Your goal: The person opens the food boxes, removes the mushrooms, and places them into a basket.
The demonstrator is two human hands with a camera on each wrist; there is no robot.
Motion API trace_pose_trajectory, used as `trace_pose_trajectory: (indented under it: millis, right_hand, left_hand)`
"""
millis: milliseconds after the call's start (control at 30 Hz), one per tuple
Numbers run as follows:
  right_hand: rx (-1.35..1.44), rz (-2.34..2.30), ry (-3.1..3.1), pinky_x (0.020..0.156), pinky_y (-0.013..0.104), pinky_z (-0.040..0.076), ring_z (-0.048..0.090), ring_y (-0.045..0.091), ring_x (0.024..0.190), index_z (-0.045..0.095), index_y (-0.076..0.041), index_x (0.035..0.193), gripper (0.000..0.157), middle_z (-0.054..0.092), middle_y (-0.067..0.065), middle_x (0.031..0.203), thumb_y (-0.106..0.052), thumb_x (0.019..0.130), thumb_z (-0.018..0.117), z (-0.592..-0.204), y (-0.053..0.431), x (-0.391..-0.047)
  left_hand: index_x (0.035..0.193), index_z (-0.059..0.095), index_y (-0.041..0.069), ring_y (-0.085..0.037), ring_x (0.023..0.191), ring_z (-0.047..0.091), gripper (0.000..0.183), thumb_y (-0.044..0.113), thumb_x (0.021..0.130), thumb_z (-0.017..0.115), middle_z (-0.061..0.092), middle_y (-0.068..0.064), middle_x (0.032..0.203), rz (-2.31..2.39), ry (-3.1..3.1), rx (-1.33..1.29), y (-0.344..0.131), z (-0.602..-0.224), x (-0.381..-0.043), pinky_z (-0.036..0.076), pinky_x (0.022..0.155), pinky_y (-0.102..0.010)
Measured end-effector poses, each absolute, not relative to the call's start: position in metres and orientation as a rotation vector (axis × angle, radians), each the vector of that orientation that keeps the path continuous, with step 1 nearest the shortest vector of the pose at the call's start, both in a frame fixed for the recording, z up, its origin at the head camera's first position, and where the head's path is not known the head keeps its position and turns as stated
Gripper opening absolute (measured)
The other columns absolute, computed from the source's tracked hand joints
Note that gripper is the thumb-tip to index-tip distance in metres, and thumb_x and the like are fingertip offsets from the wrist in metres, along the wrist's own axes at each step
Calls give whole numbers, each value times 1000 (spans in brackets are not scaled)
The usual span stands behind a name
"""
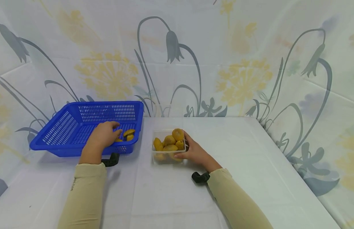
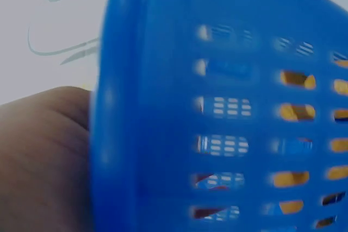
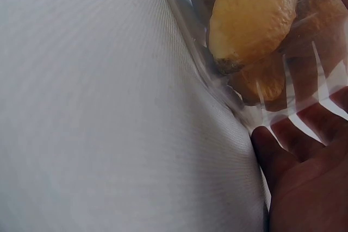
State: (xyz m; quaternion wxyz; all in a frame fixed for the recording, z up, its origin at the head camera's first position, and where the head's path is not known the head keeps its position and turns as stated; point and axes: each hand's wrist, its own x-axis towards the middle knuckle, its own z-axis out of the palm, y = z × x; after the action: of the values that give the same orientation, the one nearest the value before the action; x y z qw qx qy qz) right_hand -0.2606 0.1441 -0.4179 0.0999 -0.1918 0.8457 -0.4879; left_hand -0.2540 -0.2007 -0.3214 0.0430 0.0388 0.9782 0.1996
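"What's nearest?"

"Two beige sleeves (image 1: 86,194), then a black wrist device (image 1: 111,160) at the left wrist and another at the right."

"Anything in the way?"

"The near wall of the blue basket (image 1: 61,147). The left hand (image 1: 103,134) reaches over it, thumb and fingers apart; I can't tell whether they touch anything, and the wall hides them in the left wrist view."

"And the right hand (image 1: 196,153)?"

"It grips the clear container (image 1: 155,158), thumb at the near side, fingers round the right wall. The container stands upright, just right of the basket, not touching it."

"What's inside?"

"A heap of yellow-brown pieces (image 1: 169,140), topping the rim at the far right. The one at the near middle lies lengthwise left to right; the leftmost slants near to far."

"And the mushroom (image 1: 129,134)?"

"In the basket's near right corner, just right of the left hand. Its stem points near, its cap far, so the long axis runs roughly near to far. A second yellow bit shows beside it, mostly hidden."

"Beyond that?"

"The white tabletop (image 1: 162,197) ends at a hanging cloth (image 1: 211,73) printed with grey bellflowers and yellow blooms, which also flanks both sides."
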Motion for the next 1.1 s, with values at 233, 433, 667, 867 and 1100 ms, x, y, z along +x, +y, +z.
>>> trace_pose_trajectory:
  millis: [233, 433, 667, 867, 1100]
  right_hand:
    - [-587, -1393, 2496, 108, 42, 33, 35, 23, 133, 9, -30, 146, 101, 34, 2, 144, -29, 71, 77, -392, 140, -244]
    - [-575, -1393, 2494, 108, 41, 33, 35, 22, 133, 9, -31, 146, 101, 34, 1, 144, -29, 71, 77, -387, 140, -240]
    - [-577, -1398, 2487, 108, 42, 32, 34, 22, 133, 9, -33, 145, 101, 34, 0, 144, -30, 71, 77, -389, 140, -241]
    - [-575, -1397, 2486, 108, 41, 33, 34, 22, 133, 8, -32, 145, 101, 33, 1, 145, -31, 71, 77, -390, 141, -242]
    - [-584, -1393, 2491, 108, 41, 33, 34, 22, 133, 8, -33, 145, 101, 35, 1, 144, -31, 71, 77, -390, 141, -242]
  left_hand:
    - [136, 41, 7, -43, 125, 37, 50, 33, 94, 47, 42, -22, 137, 610, 3017, 148, -189, -314, -250, 34, 99, -58]
    - [137, 39, 7, -41, 126, 37, 51, 34, 94, 47, 42, -20, 138, 626, 3017, 197, -179, -310, -248, 33, 100, -58]
    - [135, 42, 8, -38, 125, 40, 51, 35, 93, 48, 45, -17, 136, 641, 3036, 215, -167, -311, -248, 34, 101, -56]
    - [134, 43, 10, -34, 120, 46, 49, 35, 93, 48, 46, -15, 135, 685, 3026, 240, -159, -311, -248, 37, 99, -55]
    - [132, 46, 10, -34, 126, 41, 45, 32, 92, 49, 46, -15, 135, 677, 3071, 333, -152, -310, -246, 35, 102, -53]
